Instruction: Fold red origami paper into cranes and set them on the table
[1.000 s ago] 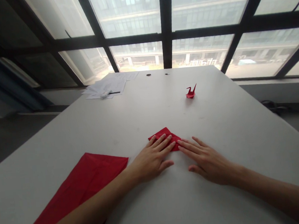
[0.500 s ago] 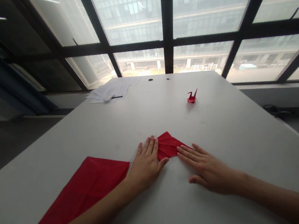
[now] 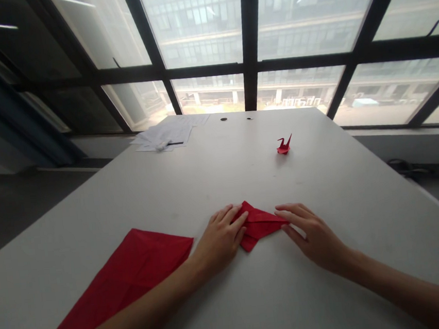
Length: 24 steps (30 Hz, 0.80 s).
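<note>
A piece of folded red origami paper [image 3: 262,221] lies on the white table between my hands, its narrow point aimed right and creases running along it. My left hand [image 3: 221,239] covers its left end, the fingers bent over the paper and holding it against the table. At the narrow right tip is my right hand [image 3: 315,235], with thumb and fingers closed around the point. Part of the paper is hidden under my left fingers. A larger sheet of red paper [image 3: 125,272] with crease lines lies to the left, partly covered by my left forearm.
A finished red paper crane [image 3: 283,147] stands farther back on the right of the white table [image 3: 221,180]. Loose white papers [image 3: 168,133] with a dark pen [image 3: 175,143] lie at the back left. Large windows rise behind the table's far edge.
The folded paper now shows a narrow point and a lower corner that were not visible before. My right fingers have gone from lying flat to closing at its tip; my left fingers are more bent.
</note>
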Tool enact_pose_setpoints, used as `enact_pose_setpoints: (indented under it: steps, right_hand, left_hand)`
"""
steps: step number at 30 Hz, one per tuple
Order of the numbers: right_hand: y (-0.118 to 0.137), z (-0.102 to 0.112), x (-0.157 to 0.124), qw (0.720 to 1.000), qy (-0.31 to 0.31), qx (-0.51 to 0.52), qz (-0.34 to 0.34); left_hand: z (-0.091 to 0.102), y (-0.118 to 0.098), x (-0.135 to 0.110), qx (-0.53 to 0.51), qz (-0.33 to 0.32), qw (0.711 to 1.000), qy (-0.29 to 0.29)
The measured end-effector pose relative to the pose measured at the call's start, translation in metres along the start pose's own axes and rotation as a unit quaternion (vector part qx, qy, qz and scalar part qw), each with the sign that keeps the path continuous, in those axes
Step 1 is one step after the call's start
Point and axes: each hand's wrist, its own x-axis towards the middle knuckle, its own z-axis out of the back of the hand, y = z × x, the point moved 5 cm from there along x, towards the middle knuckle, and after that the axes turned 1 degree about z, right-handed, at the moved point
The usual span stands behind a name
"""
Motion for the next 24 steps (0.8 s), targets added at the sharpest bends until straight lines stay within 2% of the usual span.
enact_pose_setpoints:
  steps: [2, 8, 13, 17, 20, 24]
  right_hand:
    - [-0.004, 0.001, 0.008, 0.999, -0.003, 0.013, -0.036]
    - [0.001, -0.008, 0.030, 0.989, 0.089, -0.057, -0.108]
    - [-0.005, -0.012, 0.038, 0.973, 0.124, -0.093, -0.168]
    - [-0.017, -0.015, 0.042, 0.961, 0.162, -0.021, -0.223]
    - [-0.022, -0.017, 0.044, 0.938, 0.207, 0.081, -0.266]
    - [-0.023, -0.016, 0.045, 0.917, 0.228, 0.164, -0.283]
  left_hand:
    - [0.001, -0.004, 0.000, -0.012, 0.001, 1.000, -0.008]
    - [0.003, -0.003, 0.003, -0.053, 0.011, 0.998, -0.026]
    - [0.001, 0.004, 0.004, -0.080, 0.018, 0.996, -0.028]
    - [-0.001, 0.005, 0.004, -0.087, 0.025, 0.995, -0.030]
    - [-0.002, 0.006, 0.004, -0.096, 0.035, 0.994, -0.033]
    - [-0.004, 0.007, 0.003, -0.107, 0.041, 0.993, -0.037]
